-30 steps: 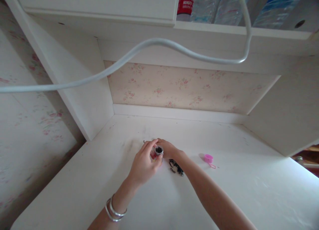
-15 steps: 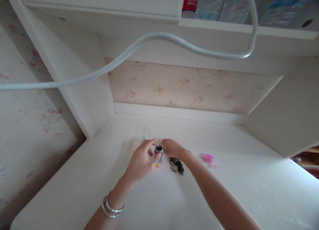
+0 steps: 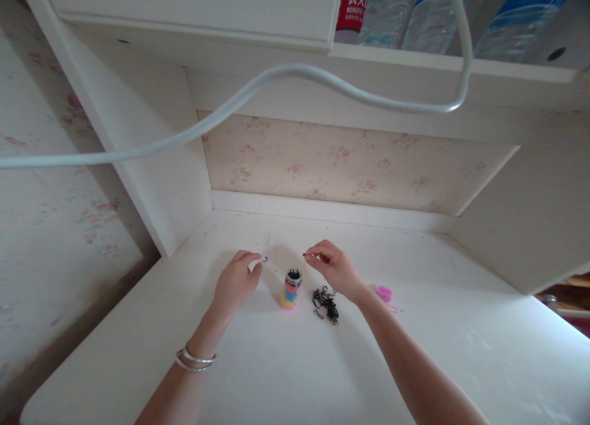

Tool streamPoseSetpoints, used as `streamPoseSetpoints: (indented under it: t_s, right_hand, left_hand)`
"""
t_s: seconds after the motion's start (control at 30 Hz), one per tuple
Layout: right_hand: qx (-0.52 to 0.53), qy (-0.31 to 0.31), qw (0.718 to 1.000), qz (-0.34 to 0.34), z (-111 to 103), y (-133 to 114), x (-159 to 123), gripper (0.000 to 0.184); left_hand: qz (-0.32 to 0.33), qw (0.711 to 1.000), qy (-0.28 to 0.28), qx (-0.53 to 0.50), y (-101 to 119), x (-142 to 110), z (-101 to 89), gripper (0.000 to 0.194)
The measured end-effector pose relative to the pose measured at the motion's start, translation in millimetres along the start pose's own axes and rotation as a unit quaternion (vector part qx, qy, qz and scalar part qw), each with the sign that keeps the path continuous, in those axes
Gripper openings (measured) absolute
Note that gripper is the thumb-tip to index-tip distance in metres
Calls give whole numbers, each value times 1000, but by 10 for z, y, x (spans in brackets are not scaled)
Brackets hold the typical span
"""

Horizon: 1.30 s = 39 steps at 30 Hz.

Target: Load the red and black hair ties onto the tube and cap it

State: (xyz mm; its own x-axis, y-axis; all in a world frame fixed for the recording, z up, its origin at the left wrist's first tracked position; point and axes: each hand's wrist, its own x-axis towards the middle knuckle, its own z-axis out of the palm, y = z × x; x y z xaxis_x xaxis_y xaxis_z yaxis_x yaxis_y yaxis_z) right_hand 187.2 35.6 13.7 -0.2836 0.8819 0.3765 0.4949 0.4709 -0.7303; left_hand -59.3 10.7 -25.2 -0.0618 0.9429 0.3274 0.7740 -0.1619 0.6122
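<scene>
A small jar (image 3: 291,290) with pink, blue and yellow colours stands upright and uncapped between my hands, black pieces showing in its mouth. My left hand (image 3: 235,280) is left of it, thumb and index slightly apart, their tips right beside a small black hook (image 3: 265,259) on the table. On the other side my right hand (image 3: 332,266) pinches a small black piece (image 3: 304,255), mostly hidden by the fingertips, above the table. A pile of small black wire hooks or loops (image 3: 327,305) lies right of the jar.
A pink cap with a loop (image 3: 384,293) lies on the white table (image 3: 276,370), beyond my right forearm. A thick white cable (image 3: 295,72) crosses in front at upper height. Overhead, a shelf (image 3: 452,56) holds plastic bottles (image 3: 387,13); side panels flank the table.
Both hands have moved away from the jar, which now stands by itself. My left hand has gone left to the loose hook; my right hand has moved slightly right and up.
</scene>
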Motion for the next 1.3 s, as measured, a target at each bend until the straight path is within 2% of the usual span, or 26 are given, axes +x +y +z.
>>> streamPoseSetpoints:
  t_s: [0.07,0.17,0.33,0.43,0.5,0.6,0.67,0.8,0.97,1.13,1.3]
  right_hand:
    - [27,-9,999,-19,-26,-176,-33,13]
    - [26,-39,998,-29,12,-340,-66,10]
    - [-2,-79,997,-15,117,-326,-33,14]
    - [-4,-91,995,31,148,-290,30,11]
    - [4,-86,991,99,161,-289,75,9]
    - [40,-102,972,209,181,-316,125,25]
    - [74,-119,960,243,199,-336,139,34]
    - [94,-130,952,260,256,-351,139,42]
    - [85,-145,947,273,302,-349,130,42]
    - [137,-147,942,270,238,-315,116,43]
    - [172,-144,942,248,162,-252,104,41]
  left_hand:
    - [12,996,-34,80,-59,0,137,27]
    - [-5,988,-65,143,-99,-11,315,32]
    - [-13,978,-80,191,-133,22,449,33]
    - [-9,975,-83,207,-142,47,470,30]
    - [-11,973,-86,213,-145,55,473,29]
    - [-13,974,-83,209,-154,55,473,30]
    - [-10,977,-77,200,-161,56,476,33]
    - [-8,978,-76,192,-164,71,496,33]
    - [-3,979,-84,184,-167,99,496,30]
    - [-1,981,-90,170,-183,109,483,27]
    - [-14,987,-70,143,-124,94,436,24]
